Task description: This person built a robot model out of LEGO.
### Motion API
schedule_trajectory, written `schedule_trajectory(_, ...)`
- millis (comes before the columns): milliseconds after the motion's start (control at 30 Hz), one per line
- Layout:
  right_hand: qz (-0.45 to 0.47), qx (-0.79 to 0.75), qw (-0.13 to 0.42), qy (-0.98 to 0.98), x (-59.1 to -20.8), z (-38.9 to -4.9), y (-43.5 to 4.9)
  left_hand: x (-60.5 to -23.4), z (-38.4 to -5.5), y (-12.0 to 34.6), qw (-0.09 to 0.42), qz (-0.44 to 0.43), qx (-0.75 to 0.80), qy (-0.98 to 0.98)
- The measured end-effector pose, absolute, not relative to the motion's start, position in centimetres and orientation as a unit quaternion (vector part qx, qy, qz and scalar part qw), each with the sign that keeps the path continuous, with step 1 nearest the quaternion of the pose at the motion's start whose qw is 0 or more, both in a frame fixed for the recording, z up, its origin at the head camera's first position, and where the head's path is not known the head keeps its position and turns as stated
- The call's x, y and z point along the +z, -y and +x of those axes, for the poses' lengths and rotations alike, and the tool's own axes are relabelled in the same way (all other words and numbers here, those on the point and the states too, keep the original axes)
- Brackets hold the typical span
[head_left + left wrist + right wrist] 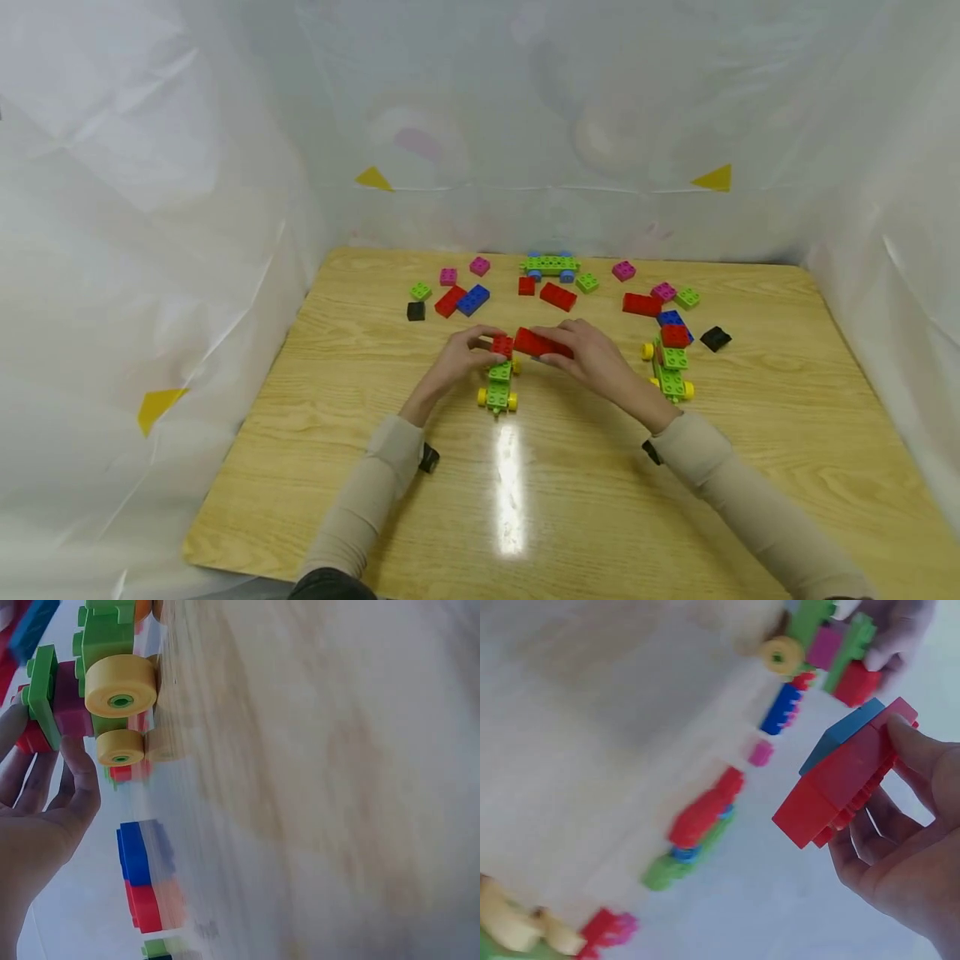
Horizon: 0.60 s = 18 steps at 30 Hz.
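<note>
My left hand [459, 360] pinches a red brick [502, 344] at the top of a toy car [497, 395] with yellow wheels. Up close in the left wrist view, a magenta brick [70, 701] and an upright-looking green plate [45, 694] sit between that red brick and the green chassis. Just right of it, my right hand [596, 358] holds a long red block [531, 342] above the table, studs toward the fingers. On that block's other side a blue brick [840, 735] is attached, as the right wrist view shows.
A second yellow-wheeled car [671, 382] stands at the right, topped by a red brick [675, 336]. Behind the hands lie a green car base [551, 265] with blue wheels, blue bricks [473, 300], red bricks [558, 297], and black pieces [716, 337] on the wooden table [337, 500].
</note>
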State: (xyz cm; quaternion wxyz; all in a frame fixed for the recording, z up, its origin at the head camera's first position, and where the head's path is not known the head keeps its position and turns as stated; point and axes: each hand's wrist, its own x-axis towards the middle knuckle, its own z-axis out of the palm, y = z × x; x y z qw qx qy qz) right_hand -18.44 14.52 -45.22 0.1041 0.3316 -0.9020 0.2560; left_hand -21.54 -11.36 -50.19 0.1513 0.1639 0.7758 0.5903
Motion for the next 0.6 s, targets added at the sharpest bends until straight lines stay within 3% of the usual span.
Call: schedule_trajectory(600,0.367,0.161,0.093,0.911,-44.5,-19.7,-11.6,-47.2,-20.2,11.0,0.178,0.175,0.591,-0.767)
